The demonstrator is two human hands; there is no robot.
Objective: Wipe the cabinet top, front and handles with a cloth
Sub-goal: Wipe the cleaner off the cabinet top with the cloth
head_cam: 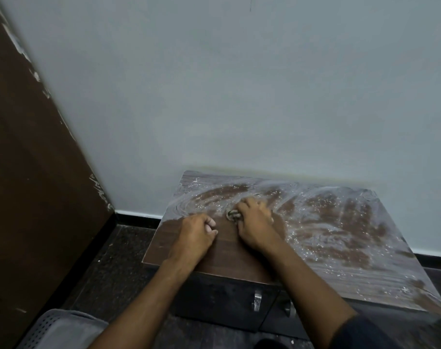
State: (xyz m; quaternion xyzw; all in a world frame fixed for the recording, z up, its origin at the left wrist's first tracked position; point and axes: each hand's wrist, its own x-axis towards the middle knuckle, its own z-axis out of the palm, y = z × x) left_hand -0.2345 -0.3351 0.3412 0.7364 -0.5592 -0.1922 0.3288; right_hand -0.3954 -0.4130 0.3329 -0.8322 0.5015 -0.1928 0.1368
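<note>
Left hand [198, 229] rests clenched on the dry near-left part of the cabinet top [224, 258], grasping nothing. Just right of it, the right hand [254, 220] grips the bunched cloth [232, 214]. Wet smears spread rightward; front and handles [257, 299] look untouched.

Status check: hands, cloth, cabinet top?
Right hand grips cloth on cabinet top. Left hand curled, holding nothing. Top partly streaked. Nothing in the way.
</note>
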